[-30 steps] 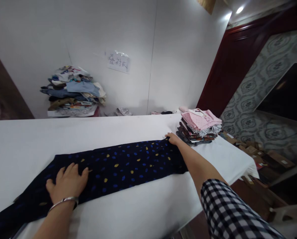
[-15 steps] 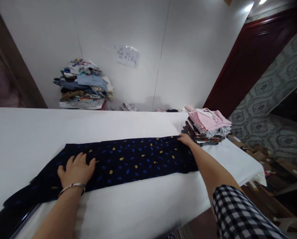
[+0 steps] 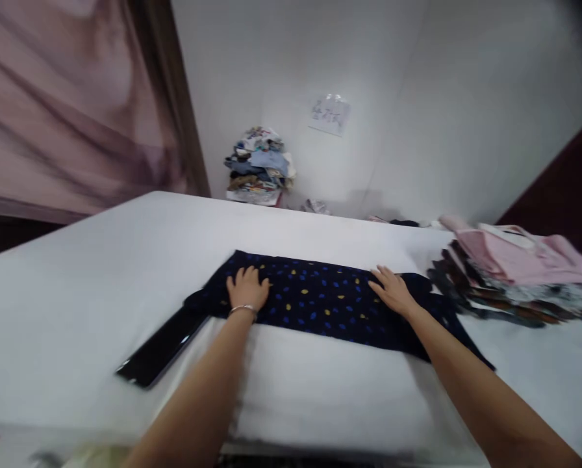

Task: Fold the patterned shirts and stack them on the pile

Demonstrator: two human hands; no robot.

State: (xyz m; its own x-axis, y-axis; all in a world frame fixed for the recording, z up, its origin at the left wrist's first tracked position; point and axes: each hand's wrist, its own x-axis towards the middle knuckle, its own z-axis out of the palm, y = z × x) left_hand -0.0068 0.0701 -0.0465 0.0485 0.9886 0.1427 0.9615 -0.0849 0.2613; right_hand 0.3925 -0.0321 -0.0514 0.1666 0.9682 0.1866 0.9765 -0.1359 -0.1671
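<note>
A dark navy shirt (image 3: pixel 315 296) with a blue and yellow leaf print lies on the white table in a long folded strip. My left hand (image 3: pixel 248 289), with a bracelet at the wrist, rests on its left part, fingers spread. Toward the right part, my right hand (image 3: pixel 392 290) lies flat on the cloth with its fingers apart. Beyond that hand a dark flap of the fabric slants out toward the lower right. A long, glossy black flat object (image 3: pixel 162 348) sticks out from under the left end; its kind I cannot tell.
The white table (image 3: pixel 101 279) reaches to a pale wall with a paper sign (image 3: pixel 330 115). Folded clothes (image 3: pixel 529 260), pink on top, are stacked at the right. Another clothes pile (image 3: pixel 262 166) stands behind the far edge. A pink curtain (image 3: pixel 71 110) hangs at the left.
My right hand has left the shirt's right end and lies flat farther in. A flap now spreads out at that end. The view has turned left, showing more of the black object.
</note>
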